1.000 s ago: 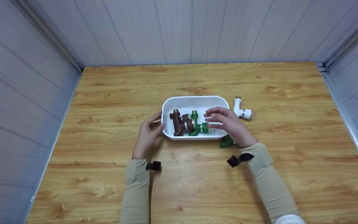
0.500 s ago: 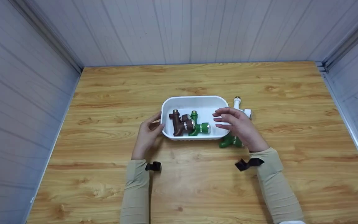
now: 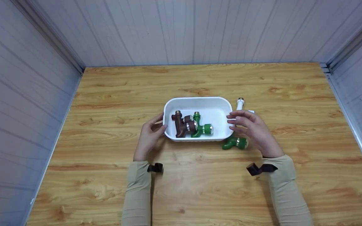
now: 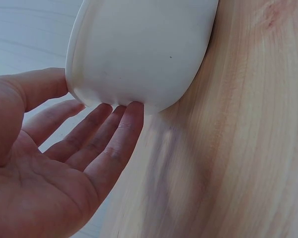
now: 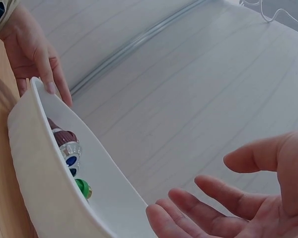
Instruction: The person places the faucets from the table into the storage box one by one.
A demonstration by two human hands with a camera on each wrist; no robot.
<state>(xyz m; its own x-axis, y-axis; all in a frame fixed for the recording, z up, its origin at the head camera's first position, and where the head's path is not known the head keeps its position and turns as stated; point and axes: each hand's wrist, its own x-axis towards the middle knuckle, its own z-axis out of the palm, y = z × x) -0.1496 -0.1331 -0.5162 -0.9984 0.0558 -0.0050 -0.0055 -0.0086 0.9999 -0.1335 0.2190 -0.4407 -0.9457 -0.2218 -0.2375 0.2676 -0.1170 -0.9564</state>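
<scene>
A white plastic basin (image 3: pixel 196 101) stands on the wooden table. Inside its left half lie a brown tap (image 3: pixel 179 125) with two knobs and a green tap (image 3: pixel 198 125), both with brass threaded ends. My left hand (image 3: pixel 148 136) touches the basin's left end; in the left wrist view its extended fingertips rest on the outer wall and the thumb meets the rim. At the basin's right end, my right hand (image 3: pixel 256 133) hovers with fingers spread and holds nothing. A second green tap (image 3: pixel 236 142) lies outside the basin, below its right corner. A white tap (image 3: pixel 240 104) lies partly hidden behind my right hand.
The wood-grain table (image 3: pixel 112 103) is bounded by pale panelled walls (image 3: pixel 181 31) at the back and both sides. Each wrist carries a black strap mount (image 3: pixel 253 169). A white cable (image 5: pixel 268 15) shows at the top of the right wrist view.
My right hand has drawn back rightwards from over the green tap inside the basin to the basin's right end. The left hand, basin and taps have stayed put.
</scene>
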